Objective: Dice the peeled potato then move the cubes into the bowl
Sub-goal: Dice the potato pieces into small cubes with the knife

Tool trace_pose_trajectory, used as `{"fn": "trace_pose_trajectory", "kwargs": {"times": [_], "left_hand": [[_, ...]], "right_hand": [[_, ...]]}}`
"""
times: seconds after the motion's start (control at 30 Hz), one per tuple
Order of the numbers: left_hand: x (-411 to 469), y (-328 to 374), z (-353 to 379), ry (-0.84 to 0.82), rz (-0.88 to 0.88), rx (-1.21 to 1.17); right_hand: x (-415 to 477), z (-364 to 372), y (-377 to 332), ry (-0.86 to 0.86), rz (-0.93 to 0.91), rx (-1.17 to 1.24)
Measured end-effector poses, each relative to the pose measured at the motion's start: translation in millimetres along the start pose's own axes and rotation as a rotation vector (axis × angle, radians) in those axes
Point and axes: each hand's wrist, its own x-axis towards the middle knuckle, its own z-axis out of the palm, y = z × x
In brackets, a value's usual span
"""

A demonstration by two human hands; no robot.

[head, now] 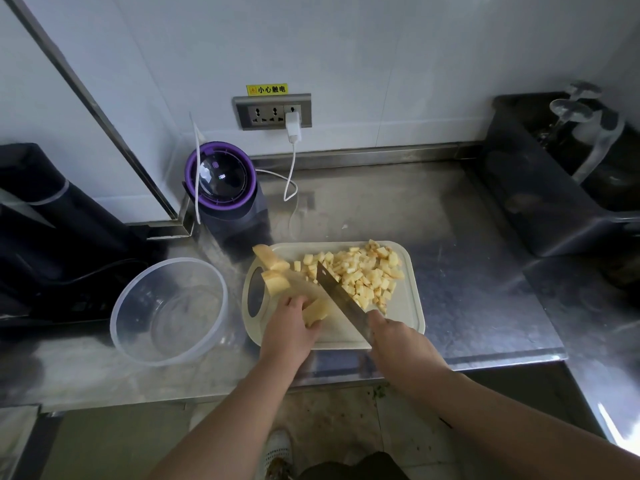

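Both forearms (pixel 242 410) came up from the bottom of the frame and met over the cutting board (pixel 410 306) at the centre. The left hand (pixel 291 327) held down a potato slab (pixel 316 311) with curled fingers, probably so that it could not slide and the fingertips stayed back from the edge. The right hand (pixel 394 336) was closed tightly around the handle of the knife (pixel 341 299). Its blade lay slanted just beside the slab, with the tip toward the cubes (pixel 363 271).

The cubes were heaped on the upper right of the board, I think to keep the cutting place free. Two uncut chunks (pixel 273 271) waited at the board's upper left. The clear bowl (pixel 169 259) stood to the left of the board with no cubes visible in it, near enough for the transfer. Behind these, a purple-ringed appliance (pixel 221 178) stood below the wall socket (pixel 272 112).
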Motion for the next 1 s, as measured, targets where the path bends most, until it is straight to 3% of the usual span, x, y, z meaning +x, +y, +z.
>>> {"fn": "trace_pose_trajectory", "kwargs": {"times": [0.5,1.0], "left_hand": [[1,1,4,0.053,-0.047,0.023],[0,-2,8,0.051,-0.041,-0.054]], "right_hand": [[-22,-1,-17,-0.018,-0.161,-0.125],[9,5,-17,-0.091,-0.076,-0.092]]}}
